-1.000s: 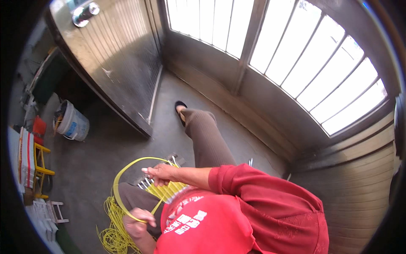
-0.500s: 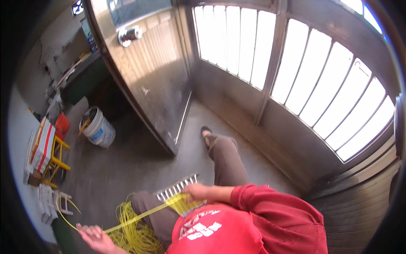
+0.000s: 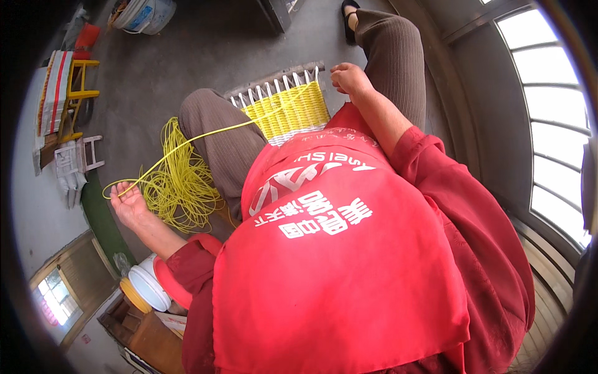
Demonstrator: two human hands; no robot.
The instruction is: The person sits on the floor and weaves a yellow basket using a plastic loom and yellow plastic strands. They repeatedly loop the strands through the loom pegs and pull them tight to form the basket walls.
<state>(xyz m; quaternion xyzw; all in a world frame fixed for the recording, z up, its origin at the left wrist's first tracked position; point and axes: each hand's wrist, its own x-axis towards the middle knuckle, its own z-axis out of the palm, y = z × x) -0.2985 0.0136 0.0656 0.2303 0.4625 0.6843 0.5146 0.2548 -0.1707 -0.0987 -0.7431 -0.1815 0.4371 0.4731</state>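
A yellow-and-white woven panel (image 3: 285, 111) lies in front of my lap, with white loops along its far frame bar. Palm up, my left hand (image 3: 129, 204) holds a yellow cord (image 3: 215, 131) at the left, curled lightly round it. That strand runs over my left thigh to the weave, above a loose heap of the same cord (image 3: 177, 177) on the floor. Just past the panel's right edge is my right hand (image 3: 350, 80), its fingers curled closed. Whatever may be between those fingers is too small to make out.
At the left stand a yellow stool frame (image 3: 81, 93) and a small white stool (image 3: 90, 153). A white bucket (image 3: 146, 15) is at the far left. Lidded tubs (image 3: 149, 288) sit behind my left elbow, and a barred window (image 3: 548, 118) is on the right.
The view has tipped down toward my lap. My right hand has moved from over the weave to beyond its right edge. My left hand still holds the cord out to the left.
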